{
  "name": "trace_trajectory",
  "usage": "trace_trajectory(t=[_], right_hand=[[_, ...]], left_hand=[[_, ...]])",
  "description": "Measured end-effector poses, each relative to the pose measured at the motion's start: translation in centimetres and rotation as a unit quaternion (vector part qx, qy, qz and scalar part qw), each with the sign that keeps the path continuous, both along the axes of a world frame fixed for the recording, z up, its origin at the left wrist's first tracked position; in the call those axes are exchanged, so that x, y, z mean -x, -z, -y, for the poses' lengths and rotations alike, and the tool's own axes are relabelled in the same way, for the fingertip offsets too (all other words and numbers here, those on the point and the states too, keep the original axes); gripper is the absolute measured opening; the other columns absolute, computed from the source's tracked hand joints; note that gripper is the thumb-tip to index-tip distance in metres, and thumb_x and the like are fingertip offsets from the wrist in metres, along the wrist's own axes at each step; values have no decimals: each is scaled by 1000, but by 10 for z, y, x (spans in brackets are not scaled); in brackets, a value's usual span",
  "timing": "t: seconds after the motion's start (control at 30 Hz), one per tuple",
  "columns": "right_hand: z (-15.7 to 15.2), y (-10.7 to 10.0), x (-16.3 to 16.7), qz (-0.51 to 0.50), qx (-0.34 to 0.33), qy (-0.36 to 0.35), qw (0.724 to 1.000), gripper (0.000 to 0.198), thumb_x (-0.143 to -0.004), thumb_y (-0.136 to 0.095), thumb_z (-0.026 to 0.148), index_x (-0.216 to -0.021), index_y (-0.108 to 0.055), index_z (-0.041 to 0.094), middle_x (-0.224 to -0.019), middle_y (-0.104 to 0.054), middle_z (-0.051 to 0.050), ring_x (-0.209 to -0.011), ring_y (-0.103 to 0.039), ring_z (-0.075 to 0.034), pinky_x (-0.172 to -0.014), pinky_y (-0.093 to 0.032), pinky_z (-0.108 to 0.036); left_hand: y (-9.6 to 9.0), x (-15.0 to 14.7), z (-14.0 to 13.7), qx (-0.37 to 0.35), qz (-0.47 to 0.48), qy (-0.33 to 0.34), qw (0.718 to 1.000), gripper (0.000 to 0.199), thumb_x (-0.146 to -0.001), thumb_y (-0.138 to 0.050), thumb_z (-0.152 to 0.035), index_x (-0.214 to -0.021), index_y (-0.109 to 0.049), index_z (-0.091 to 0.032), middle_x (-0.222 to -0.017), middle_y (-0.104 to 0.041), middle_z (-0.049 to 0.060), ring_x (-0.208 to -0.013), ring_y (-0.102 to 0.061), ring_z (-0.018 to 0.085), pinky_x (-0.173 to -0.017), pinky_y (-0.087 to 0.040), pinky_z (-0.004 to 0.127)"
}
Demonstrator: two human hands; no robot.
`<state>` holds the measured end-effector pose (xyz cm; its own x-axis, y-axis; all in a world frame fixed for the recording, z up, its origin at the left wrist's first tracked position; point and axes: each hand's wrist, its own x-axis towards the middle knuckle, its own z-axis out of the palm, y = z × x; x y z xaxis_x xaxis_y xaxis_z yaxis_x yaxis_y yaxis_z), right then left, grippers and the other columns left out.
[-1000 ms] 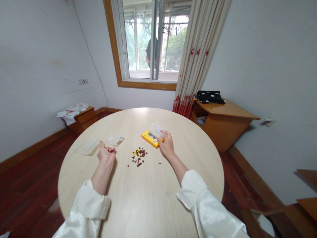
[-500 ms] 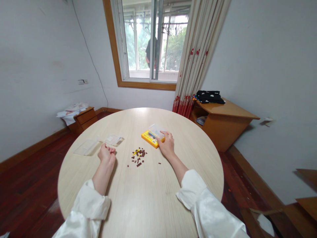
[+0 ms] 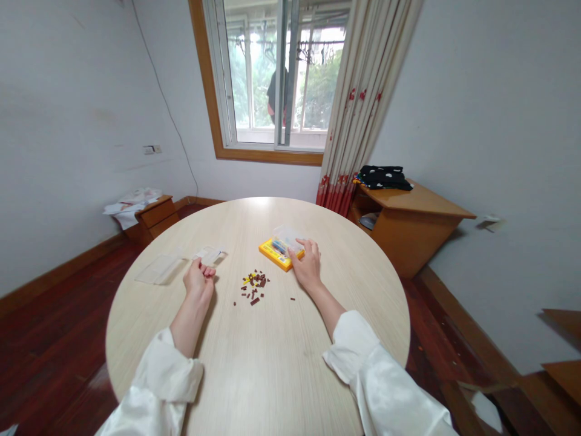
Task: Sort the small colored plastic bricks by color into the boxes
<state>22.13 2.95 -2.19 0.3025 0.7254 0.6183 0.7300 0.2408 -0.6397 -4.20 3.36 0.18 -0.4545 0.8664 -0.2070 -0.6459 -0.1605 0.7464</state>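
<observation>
My right hand (image 3: 307, 264) rests at the right end of a flat yellow box (image 3: 273, 253), thumb on its near side and fingers across the far corner. A clear plastic cover (image 3: 287, 235) sits over the back of the box, partly behind my fingers. In front of them lies a loose pile of small brown and yellow building bricks (image 3: 255, 283). Left of the pile, my left hand (image 3: 198, 281) is turned partly palm up with its fingers curled in; whatever they may hold is hidden. Just beyond it is a small clear plastic case (image 3: 209, 255).
Another clear plastic tray (image 3: 160, 268) lies farther left on the round table (image 3: 254, 375). One brown brick (image 3: 293, 299) is apart from the pile, towards the right. A wooden cabinet (image 3: 408, 221) stands behind the table's right edge, and a person (image 3: 272, 97) shows through the window.
My left hand has shifted slightly right. The clear cover on the yellow box sits a little differently, and my right fingers have moved slightly; the bricks look unchanged.
</observation>
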Motion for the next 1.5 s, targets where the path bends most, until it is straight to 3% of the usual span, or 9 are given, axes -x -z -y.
trace_trajectory(t=[0.1, 0.2, 0.27, 0.37, 0.5, 0.77, 1.07, 1.23, 1.5], right_hand=[[8, -5, 6, -24, -50, -28, 998, 33, -82, -52, 42, -107, -53, 20, -112, -55, -9, -114, -48, -24, -98, -37, -46], [21, -9, 19, -33, -77, -96, 992, 30, -83, -50, 39, -106, -50, 20, -109, -57, -10, -113, -49, -24, -99, -37, -44], [31, -11, 30, -35, -81, -155, 984, 28, -83, -51, 38, -105, -49, 20, -107, -57, -10, -112, -50, -24, -99, -38, -44], [43, -11, 45, -37, -65, -235, 969, 26, -82, -52, 36, -104, -49, 21, -106, -58, -9, -107, -53, -23, -96, -41, -42], [49, -13, 55, -16, -16, -266, 964, 24, -82, -53, 33, -102, -52, 19, -104, -60, -9, -103, -55, -22, -94, -44, -42], [50, -16, 58, 18, 16, -318, 948, 33, -92, -41, 35, -118, -52, 18, -117, -61, -12, -112, -55, -19, -98, -43, -38], [54, -18, 60, 32, 13, -318, 948, 30, -94, -31, 32, -104, -56, 18, -96, -65, -10, -90, -62, -18, -79, -52, -33], [50, -9, 63, 78, 5, -291, 953, 30, -93, -27, 29, -86, -54, 20, -74, -63, -6, -67, -62, -17, -65, -52, -30], [40, -3, 54, -65, 16, -281, 957, 31, -95, -26, 31, -96, -54, 19, -80, -69, -7, -72, -67, -16, -68, -56, -32]], left_hand=[[-5, -11, 4, -38, -57, 97, 993, 25, -64, -67, -19, -60, -43, -16, -46, -38, -9, -38, -33, 3, -41, -31, 17], [-7, -29, 14, -72, -130, 241, 959, 34, -56, -79, -28, -77, -57, -13, -60, -55, -3, -50, -49, 6, -52, -44, 21], [-6, -42, 22, -107, -138, 323, 930, 46, -53, -82, -35, -88, -60, -15, -86, -65, 5, -69, -60, 11, -70, -50, 28], [-4, -58, 33, -149, -154, 408, 887, 59, -52, -82, -46, -99, -61, -18, -107, -64, 10, -102, -59, 23, -91, -45, 37], [0, -66, 37, -160, -170, 378, 896, 55, -56, -77, -50, -98, -62, -17, -108, -64, 11, -111, -55, 25, -94, -43, 37], [8, -66, 27, -99, -334, 308, 885, 51, -61, -67, -60, -81, -56, -15, -73, -60, 2, -68, -55, 15, -62, -44, 27], [6, -63, 32, -131, -503, 239, 820, 36, -70, -57, -53, -66, -47, -19, -59, -46, -4, -59, -42, 13, -58, -33, 26], [7, -63, 33, -110, -533, 208, 812, 37, -67, -62, -52, -62, -44, -20, -54, -41, -6, -54, -36, 11, -54, -27, 25], [1, -64, 33, -158, -449, 250, 844, 43, -66, -58, -60, -70, -53, -18, -64, -54, -1, -63, -48, 15, -59, -38, 27]])
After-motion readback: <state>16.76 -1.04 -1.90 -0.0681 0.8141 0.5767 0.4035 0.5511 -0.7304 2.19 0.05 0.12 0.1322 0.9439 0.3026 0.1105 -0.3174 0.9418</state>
